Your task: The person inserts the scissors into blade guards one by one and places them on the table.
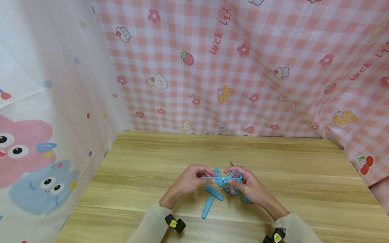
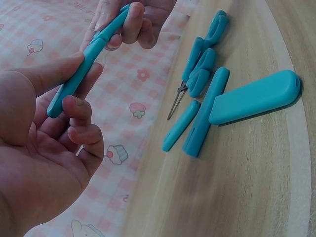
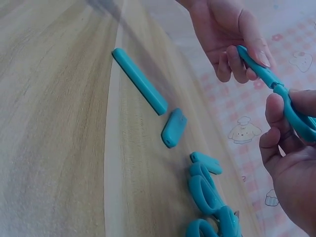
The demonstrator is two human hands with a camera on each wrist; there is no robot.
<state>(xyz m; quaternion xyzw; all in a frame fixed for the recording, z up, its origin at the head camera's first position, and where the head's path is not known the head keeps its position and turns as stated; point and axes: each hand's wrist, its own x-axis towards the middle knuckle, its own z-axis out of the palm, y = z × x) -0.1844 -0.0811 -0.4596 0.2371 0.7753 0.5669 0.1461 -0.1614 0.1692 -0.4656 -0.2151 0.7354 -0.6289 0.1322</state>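
Level above the table, a pair of scissors with turquoise handles (image 3: pixel 296 121) is held between both hands. A matching blade cover (image 2: pixel 81 74) sits over its blades, close up to the handles. My left hand (image 1: pixel 189 181) pinches this cover between thumb and fingers. The scissors' handles are gripped by my right hand (image 1: pixel 251 187), thumb on the near side. Below the hands lie three loose covers: a near one (image 1: pixel 207 207), a middle one (image 1: pixel 214 193), and a far one (image 2: pixel 180 126) partly hidden by the scissors in the head view.
More turquoise scissors (image 2: pixel 200 74) lie on the wooden table (image 1: pixel 146 155) under my right hand, one bare blade (image 2: pixel 174 104) pointing away. A pink checked cloth (image 1: pixel 200 77) hangs behind the table, and a white patterned cloth (image 1: pixel 70 111) at the left.
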